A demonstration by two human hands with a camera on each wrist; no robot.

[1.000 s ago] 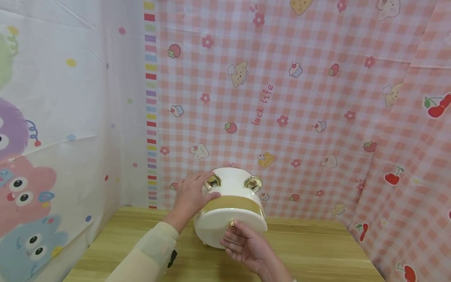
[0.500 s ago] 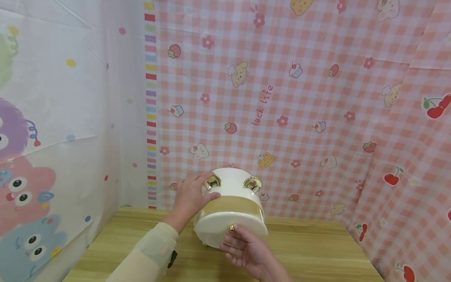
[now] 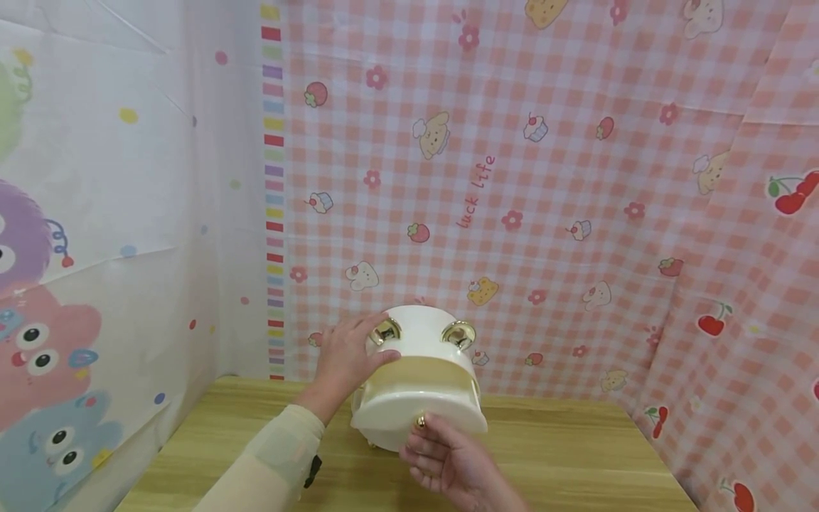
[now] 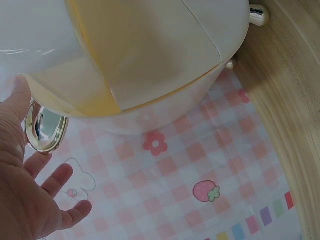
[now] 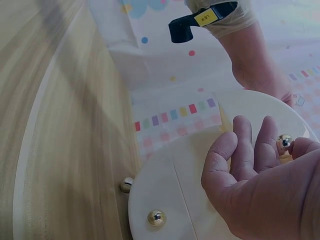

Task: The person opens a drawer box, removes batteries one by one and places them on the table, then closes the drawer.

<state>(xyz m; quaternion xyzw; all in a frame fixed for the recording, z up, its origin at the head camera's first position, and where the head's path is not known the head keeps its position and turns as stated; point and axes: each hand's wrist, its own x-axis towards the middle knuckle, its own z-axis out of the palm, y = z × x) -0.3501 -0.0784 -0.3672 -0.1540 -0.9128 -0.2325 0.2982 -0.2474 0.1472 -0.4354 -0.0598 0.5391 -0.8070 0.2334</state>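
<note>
Seeing the box (image 3: pixel 419 370) on the worktop (image 3: pixel 563 444), flap (image 3: pixel 390 419) tilted out; my L hand (image 3: pixel 348 350) rests on it, fingers spread nr an ear (image 3: pixel 469 327); R hand (image 3: pixel 456 455) pinches the knob (image 3: pixel 420 422).

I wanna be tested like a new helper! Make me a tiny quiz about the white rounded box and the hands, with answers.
1. Which hand pinches the small round shiny gold knob? a) left b) right
2. True or false: the white rounded box stands on a light-brown wood-grain table.
3. How many shiny gold oval ear-like pieces are on top?

Key: 1 b, the right hand; 2 true; 3 two.
</note>
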